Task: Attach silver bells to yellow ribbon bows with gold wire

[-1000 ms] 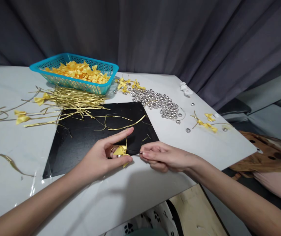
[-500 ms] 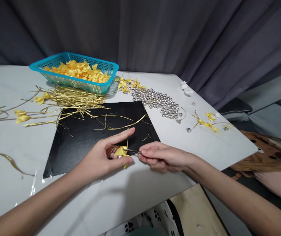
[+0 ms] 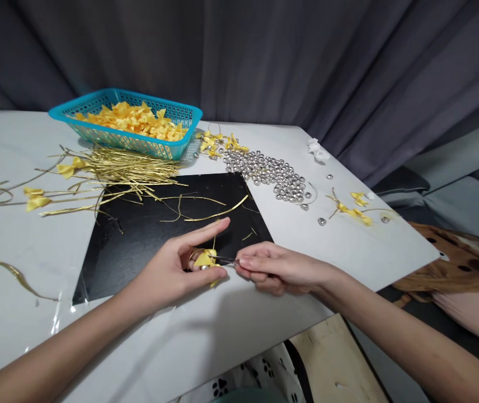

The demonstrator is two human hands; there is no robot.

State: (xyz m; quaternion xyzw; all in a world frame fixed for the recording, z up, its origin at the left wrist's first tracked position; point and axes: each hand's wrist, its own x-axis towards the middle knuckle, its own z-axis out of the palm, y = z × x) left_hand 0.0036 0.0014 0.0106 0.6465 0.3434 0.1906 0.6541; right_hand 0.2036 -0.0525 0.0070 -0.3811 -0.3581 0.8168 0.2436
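Note:
My left hand (image 3: pixel 176 267) pinches a small yellow ribbon bow (image 3: pixel 205 259) between thumb and middle fingers, with the index finger stretched out over the black mat (image 3: pixel 139 235). A silver bead seems tucked under the bow. My right hand (image 3: pixel 273 267) is closed in a pinch on the end of a thin gold wire tie (image 3: pixel 225 259) that runs from the bow. Both hands meet at the mat's near right corner.
A teal basket (image 3: pixel 181 148) of yellow bows stands at the back. A heap of gold wire ties (image 3: pixel 130 170) lies before it, a pile of silver beads (image 3: pixel 273 176) to the right. Loose bows (image 3: pixel 352 210) and beads are scattered on the white table (image 3: pixel 222 324). A grey curtain hangs behind.
My right hand has slid slightly left, closer to the bow, with the wire in its pinch. My left hand has kept its hold and barely moved.

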